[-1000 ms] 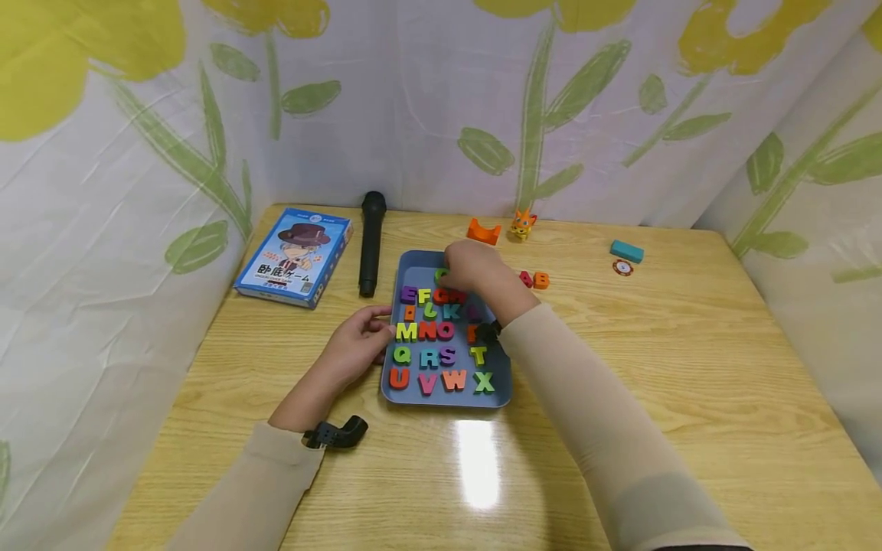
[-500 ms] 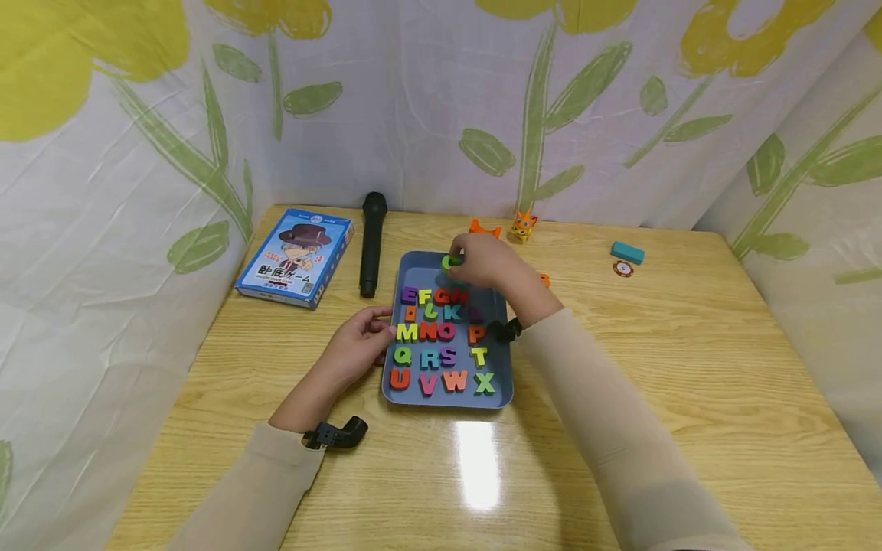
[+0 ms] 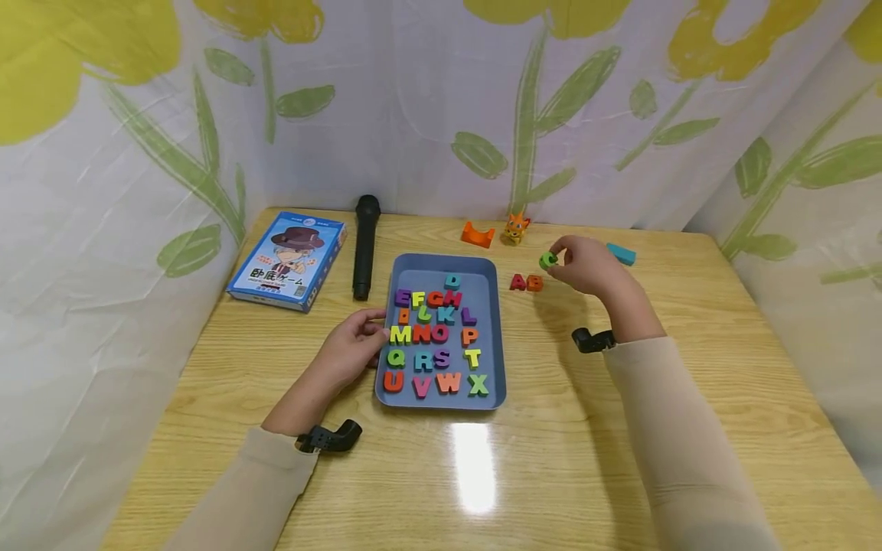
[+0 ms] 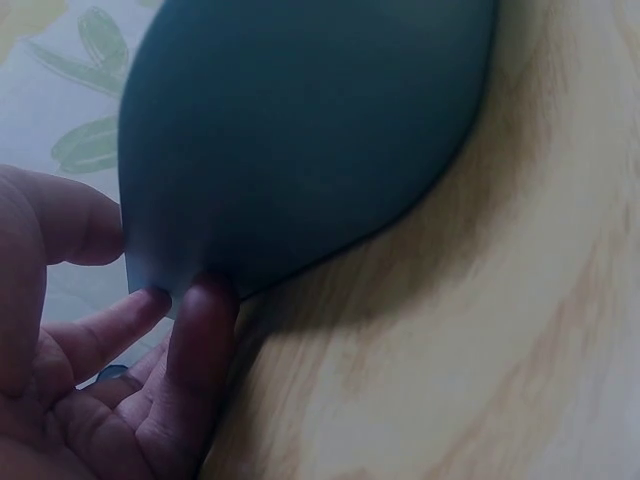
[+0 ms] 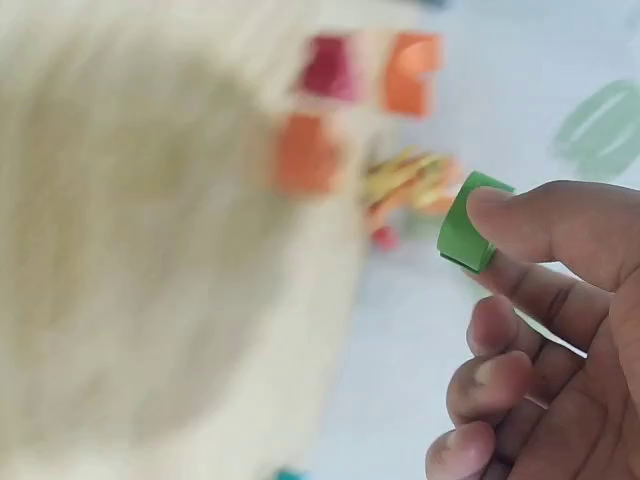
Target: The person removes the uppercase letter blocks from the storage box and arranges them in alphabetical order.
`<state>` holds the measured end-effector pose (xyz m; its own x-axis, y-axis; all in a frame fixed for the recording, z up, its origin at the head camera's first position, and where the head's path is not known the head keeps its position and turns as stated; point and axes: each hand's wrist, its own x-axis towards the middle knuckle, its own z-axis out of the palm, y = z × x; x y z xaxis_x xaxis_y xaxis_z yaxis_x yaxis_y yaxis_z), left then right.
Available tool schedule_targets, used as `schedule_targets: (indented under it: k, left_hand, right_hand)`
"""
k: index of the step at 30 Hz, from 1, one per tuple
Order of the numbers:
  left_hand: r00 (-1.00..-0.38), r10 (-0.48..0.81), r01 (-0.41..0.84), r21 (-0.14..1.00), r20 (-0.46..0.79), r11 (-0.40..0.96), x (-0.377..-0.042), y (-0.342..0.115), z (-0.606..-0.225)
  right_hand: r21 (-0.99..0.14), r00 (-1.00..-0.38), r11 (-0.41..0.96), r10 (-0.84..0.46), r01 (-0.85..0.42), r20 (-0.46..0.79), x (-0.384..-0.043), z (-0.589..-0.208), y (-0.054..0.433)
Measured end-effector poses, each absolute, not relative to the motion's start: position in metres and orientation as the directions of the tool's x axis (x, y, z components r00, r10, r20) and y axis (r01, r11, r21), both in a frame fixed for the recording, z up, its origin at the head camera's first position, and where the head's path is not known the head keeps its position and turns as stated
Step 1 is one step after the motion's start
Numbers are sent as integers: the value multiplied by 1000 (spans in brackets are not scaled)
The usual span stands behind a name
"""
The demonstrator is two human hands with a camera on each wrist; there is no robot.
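Because only the thumb and forefinger of the right grip (image 3: 589, 264) pinch the green letter (image 3: 547, 260), a loosened or skewed hold could drop it; it sits just right of the orange B (image 3: 534, 283), apparently off the counter (image 3: 537, 459), at a height hard to judge, so a low or leftward stray could knock that piece into the red A (image 3: 517, 282); the left grip (image 3: 351, 344) holds the tray (image 3: 484, 306) at its left edge between thumb and fingers, and an uneven tug there might slide the loose letters (image 3: 400, 334) together.
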<state>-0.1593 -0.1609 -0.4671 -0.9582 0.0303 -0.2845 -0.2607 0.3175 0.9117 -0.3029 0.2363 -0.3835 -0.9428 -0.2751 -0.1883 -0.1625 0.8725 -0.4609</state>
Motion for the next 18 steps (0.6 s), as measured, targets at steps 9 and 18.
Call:
schedule_targets:
  k: [9,18]
  left_hand:
    - [-956,23,-270,912,-291,309,-159,-162,-468]
    - [-960,32,-255,917,-278,308,-159,-162,-469]
  right_hand:
    - [-447,-923,885,-272,-129,-271,-308,-420,258]
    - [-450,-922,884,-269,-123,-278,-306,-425,258]
